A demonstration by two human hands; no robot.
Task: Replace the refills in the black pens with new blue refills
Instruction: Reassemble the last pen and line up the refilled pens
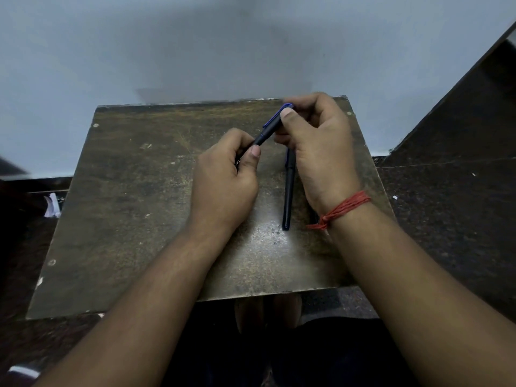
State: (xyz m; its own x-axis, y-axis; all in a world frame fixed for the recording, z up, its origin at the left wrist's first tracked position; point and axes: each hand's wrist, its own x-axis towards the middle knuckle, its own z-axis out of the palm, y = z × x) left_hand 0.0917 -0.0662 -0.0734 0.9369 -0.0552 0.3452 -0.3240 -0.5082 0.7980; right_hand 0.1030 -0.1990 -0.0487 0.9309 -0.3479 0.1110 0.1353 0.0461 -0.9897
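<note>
Both hands hold one black pen [268, 131] with a blue clip above the worn wooden table [134, 208]. My left hand [224, 174] grips the pen's lower barrel, fingers curled round it. My right hand [315, 146] pinches the capped upper end between thumb and fingers. A second black pen [288, 196] lies flat on the table, pointing towards me, its far end hidden under my right hand. No loose refills are visible.
The small table stands against a pale blue wall [195, 51]. A dark speckled floor [446, 208] surrounds it. A scrap of white paper [52, 205] lies on the floor at the left. A red thread [343, 209] circles my right wrist.
</note>
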